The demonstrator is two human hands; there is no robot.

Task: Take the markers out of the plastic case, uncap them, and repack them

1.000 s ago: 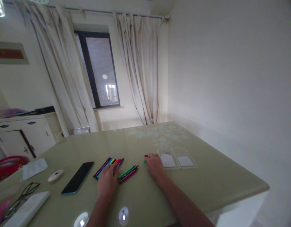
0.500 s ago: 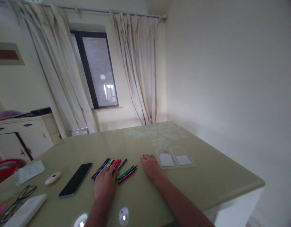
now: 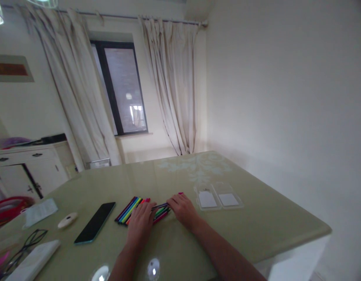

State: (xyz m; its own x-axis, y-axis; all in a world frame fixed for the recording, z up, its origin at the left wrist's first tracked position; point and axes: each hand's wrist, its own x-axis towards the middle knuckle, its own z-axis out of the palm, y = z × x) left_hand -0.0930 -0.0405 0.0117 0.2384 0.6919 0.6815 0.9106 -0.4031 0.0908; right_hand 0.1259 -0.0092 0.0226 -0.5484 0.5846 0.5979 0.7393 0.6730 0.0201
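A row of coloured felt-tip pens [image 3: 126, 210] lies on the table, partly under my left hand [image 3: 142, 219]. One dark purple felt-tip pen [image 3: 160, 205] spans the gap between my hands, its ends at the fingertips of both. My left fingers are bent round its near end; my right hand [image 3: 183, 208] pinches the far end. Below that pen, a few green, dark and magenta pens [image 3: 161, 217] lie side by side, partly covered by my left hand. A small pink bit [image 3: 180, 193] shows at the top of my right hand; I cannot tell what it belongs to.
An opened clear plastic case [image 3: 218, 203] with white cards lies right of my right hand. Leftward are a phone [image 3: 95, 223], a white oval object [image 3: 67, 220], a face mask [image 3: 40, 212], eyeglasses [image 3: 29, 240] and a white slab-like object [image 3: 34, 261]. A wall borders the table's right side.
My left hand has moved right from the row of pens. My right hand has shifted slightly left, and the purple pen now lies flatter between the fingers of both hands.
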